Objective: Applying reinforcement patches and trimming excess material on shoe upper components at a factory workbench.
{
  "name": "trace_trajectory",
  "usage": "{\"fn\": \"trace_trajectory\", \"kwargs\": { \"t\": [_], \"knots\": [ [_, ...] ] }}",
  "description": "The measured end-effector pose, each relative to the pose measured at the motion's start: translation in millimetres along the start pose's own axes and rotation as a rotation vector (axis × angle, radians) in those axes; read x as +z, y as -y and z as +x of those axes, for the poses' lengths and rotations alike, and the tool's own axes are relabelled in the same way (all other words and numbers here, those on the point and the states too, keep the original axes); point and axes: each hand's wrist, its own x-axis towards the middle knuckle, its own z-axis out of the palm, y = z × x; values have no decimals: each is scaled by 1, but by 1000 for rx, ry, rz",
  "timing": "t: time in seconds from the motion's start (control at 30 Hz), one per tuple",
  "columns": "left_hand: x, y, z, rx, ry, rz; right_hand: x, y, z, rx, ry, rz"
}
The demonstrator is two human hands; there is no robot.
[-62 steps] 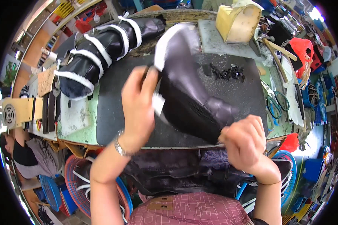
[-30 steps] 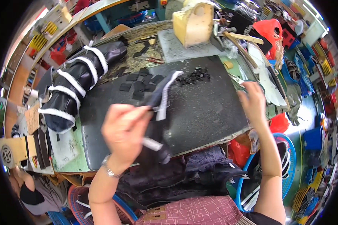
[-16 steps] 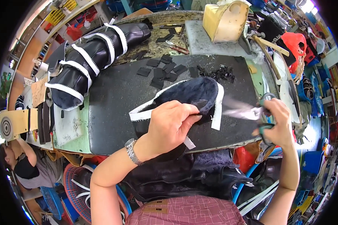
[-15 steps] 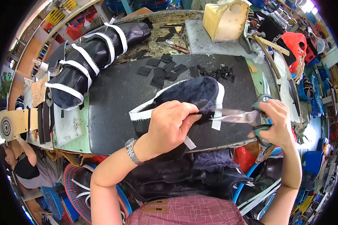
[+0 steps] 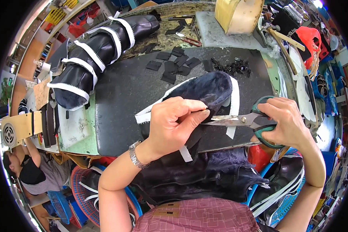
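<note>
A black boot upper point(image 5: 207, 87) with dark furry lining lies on the black work mat in front of me, a white zipper tape point(image 5: 234, 102) running along its edge. My left hand point(image 5: 172, 125) is closed, thumb and forefinger pinching the upper's dark edge; the exact bit between the fingertips is hard to see. My right hand point(image 5: 288, 121) has its fingers through the dark green handles of a pair of scissors point(image 5: 249, 120). The blades point left, almost together, with their tips just beside the left fingertips. A loose white tape end point(image 5: 185, 154) hangs below the left hand.
Black boot uppers with white zipper tapes point(image 5: 89, 55) lie stacked at the far left. Small black fabric pieces point(image 5: 170, 67) and a pile of zipper sliders point(image 5: 237, 67) sit behind the work. A hammer point(image 5: 284, 38) lies far right. Baskets point(image 5: 79, 185) stand below; another person point(image 5: 40, 174) is at left.
The scissors have moved left, their tips now at my left fingertips and the blades closer together. The view has shifted slightly; my left hand keeps its pinch.
</note>
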Motion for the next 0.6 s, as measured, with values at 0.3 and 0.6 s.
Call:
{"fn": "trace_trajectory", "kwargs": {
  "t": [0.3, 0.6],
  "knots": [
    [4, 3, 2, 88, -27, 117, -10, 14, 13, 204, 268, 142],
    [9, 15, 3, 179, -116, 140, -12, 29, 19, 239, 396, 44]
  ]
}}
